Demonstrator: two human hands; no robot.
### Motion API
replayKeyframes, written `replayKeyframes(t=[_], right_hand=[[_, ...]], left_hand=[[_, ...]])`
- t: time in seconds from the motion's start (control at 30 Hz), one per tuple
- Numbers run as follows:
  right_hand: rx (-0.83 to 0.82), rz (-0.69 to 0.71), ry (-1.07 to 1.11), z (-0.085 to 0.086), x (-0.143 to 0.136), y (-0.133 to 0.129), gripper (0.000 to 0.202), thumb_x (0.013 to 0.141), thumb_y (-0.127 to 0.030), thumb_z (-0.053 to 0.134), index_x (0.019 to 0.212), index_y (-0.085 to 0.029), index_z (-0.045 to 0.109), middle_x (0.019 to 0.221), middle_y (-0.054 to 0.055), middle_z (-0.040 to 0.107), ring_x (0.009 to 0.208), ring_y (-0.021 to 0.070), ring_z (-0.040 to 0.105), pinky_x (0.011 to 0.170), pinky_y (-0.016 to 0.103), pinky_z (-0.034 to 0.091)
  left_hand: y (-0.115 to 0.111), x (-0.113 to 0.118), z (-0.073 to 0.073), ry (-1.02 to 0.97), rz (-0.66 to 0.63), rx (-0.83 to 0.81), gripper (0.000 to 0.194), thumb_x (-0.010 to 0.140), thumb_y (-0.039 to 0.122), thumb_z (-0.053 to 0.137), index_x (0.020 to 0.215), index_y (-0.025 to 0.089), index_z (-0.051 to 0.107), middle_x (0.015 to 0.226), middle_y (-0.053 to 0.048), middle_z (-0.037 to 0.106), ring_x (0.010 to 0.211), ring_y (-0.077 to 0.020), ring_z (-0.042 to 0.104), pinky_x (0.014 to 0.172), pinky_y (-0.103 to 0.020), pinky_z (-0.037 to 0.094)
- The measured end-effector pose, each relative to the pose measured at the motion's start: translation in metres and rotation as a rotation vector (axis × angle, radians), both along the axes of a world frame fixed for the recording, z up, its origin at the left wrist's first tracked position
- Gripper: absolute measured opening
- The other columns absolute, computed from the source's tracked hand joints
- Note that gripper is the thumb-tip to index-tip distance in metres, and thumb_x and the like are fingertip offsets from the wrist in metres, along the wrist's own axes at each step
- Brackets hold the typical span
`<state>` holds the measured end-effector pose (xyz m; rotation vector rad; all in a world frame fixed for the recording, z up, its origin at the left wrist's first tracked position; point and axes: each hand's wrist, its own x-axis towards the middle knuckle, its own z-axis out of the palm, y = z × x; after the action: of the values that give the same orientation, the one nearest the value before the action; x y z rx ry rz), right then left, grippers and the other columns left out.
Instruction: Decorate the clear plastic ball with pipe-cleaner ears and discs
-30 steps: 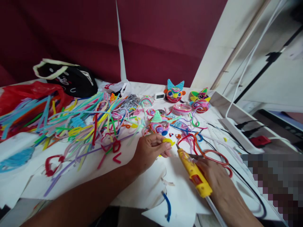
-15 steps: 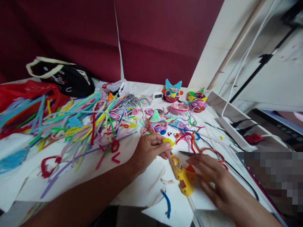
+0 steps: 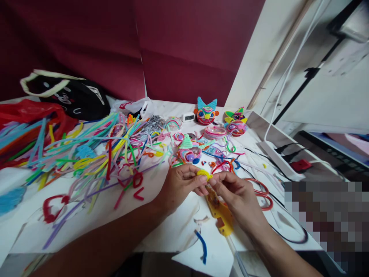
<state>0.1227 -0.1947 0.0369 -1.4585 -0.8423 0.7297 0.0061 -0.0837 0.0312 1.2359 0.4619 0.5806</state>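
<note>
A small yellow coil of pipe cleaner [image 3: 204, 174] is pinched between the thumb and fingers of my left hand [image 3: 181, 182]. From the other side, my right hand [image 3: 236, 194] grips the coil's right end with its thumb and forefinger. Beneath my hands lies a yellow hot glue gun [image 3: 224, 219], partly covered by the right one; a clear glue stick [image 3: 238, 256] extends from its rear. Orange-red scissors handles [image 3: 264, 202] show beyond my right wrist, with the blades hidden. A blue pipe cleaner piece [image 3: 203, 246] rests on white paper near the table's front edge.
Loose pipe cleaners [image 3: 95, 154] in many colours spread over the left side. Finished pipe-cleaner animal heads [image 3: 206, 113] stand at the back beside a small digital clock [image 3: 188, 117]. A power strip [image 3: 284, 163] with cables lies at right. A black bag [image 3: 77, 98] sits back left.
My right hand has moved left from beside the glue gun and scissors to the yellow coil, taking hold of its end. My left hand still holds it. The view has shifted slightly.
</note>
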Motion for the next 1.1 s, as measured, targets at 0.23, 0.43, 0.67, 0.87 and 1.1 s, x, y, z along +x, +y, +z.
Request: replayKeyframes(t=[0.23,0.43,0.67,0.87,1.1], right_hand=[[0.050,-0.055,-0.089,-0.005,-0.001,0.003,0.028,0.077,-0.045,0.071,0.072,-0.019,0.065,0.061,-0.001,0.059,0.055,0.0111,0.047,0.052,0.024,0.040],[0.068,-0.097,-0.115,-0.005,-0.003,0.006,0.023,0.076,-0.041,0.070,0.070,-0.019,0.065,0.062,-0.001,0.060,0.056,0.0118,0.050,0.053,0.025,0.041],[0.071,-0.115,-0.147,-0.004,-0.005,0.010,0.019,0.074,-0.037,0.068,0.068,-0.019,0.063,0.061,-0.001,0.060,0.056,0.0118,0.049,0.054,0.025,0.042],[0.039,-0.088,-0.205,-0.003,0.000,0.008,0.014,0.073,-0.031,0.064,0.068,-0.019,0.059,0.061,-0.001,0.055,0.057,0.0115,0.046,0.053,0.024,0.038],[-0.011,0.025,-0.415,0.002,0.009,0.003,0.006,0.074,-0.022,0.056,0.069,-0.020,0.054,0.065,-0.002,0.053,0.060,0.0115,0.047,0.055,0.024,0.038]], left_hand=[[0.000,0.000,-0.003,-0.018,0.000,0.006,0.030,0.069,0.038,0.081,0.076,0.013,0.065,0.057,0.000,0.069,0.049,-0.0114,0.065,0.051,-0.021,0.055],[0.000,0.000,-0.003,-0.012,0.001,0.016,0.031,0.069,0.039,0.081,0.077,0.013,0.065,0.057,-0.001,0.069,0.049,-0.0122,0.065,0.052,-0.022,0.056],[0.001,0.001,-0.002,-0.022,-0.005,0.041,0.031,0.069,0.039,0.080,0.076,0.013,0.065,0.057,0.000,0.069,0.049,-0.0117,0.065,0.051,-0.022,0.056],[0.000,-0.001,0.000,0.003,-0.007,0.092,0.031,0.071,0.040,0.080,0.077,0.013,0.067,0.057,-0.001,0.069,0.051,-0.0125,0.066,0.053,-0.022,0.058],[0.001,-0.001,-0.004,0.014,-0.013,0.182,0.031,0.072,0.042,0.079,0.077,0.013,0.068,0.058,-0.002,0.071,0.053,-0.0144,0.069,0.054,-0.023,0.058]])
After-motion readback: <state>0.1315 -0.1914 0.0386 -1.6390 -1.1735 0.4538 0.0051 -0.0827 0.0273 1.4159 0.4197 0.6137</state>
